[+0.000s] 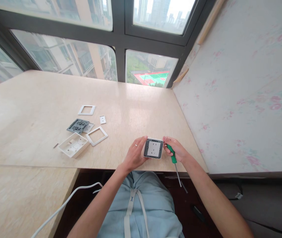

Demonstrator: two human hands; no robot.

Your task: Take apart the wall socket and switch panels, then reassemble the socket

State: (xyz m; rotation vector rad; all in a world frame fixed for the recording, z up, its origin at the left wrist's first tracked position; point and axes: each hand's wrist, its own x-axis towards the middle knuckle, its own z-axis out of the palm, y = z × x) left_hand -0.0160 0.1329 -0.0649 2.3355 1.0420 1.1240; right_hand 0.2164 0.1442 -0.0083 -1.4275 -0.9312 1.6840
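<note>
My left hand (136, 154) is closed round the left side of a wall socket (154, 148), which has a white face with slots and a grey surround. The socket is tilted up near the table's front edge. At its right side my right hand (174, 148) grips the green handle of a screwdriver (172, 155), its metal shaft pointing down past the table edge. The right fingertips are close to the socket's edge; whether they pinch a small part there I cannot tell.
Left on the wooden table (136, 109) lie a white back box (73, 144), a grey socket module (78, 125), white frames (97, 136) (86, 110) and a small white socket insert (102, 119). A white cable (66, 201) hangs at lower left. Windows stand behind; a papered wall (242, 99) bounds the right.
</note>
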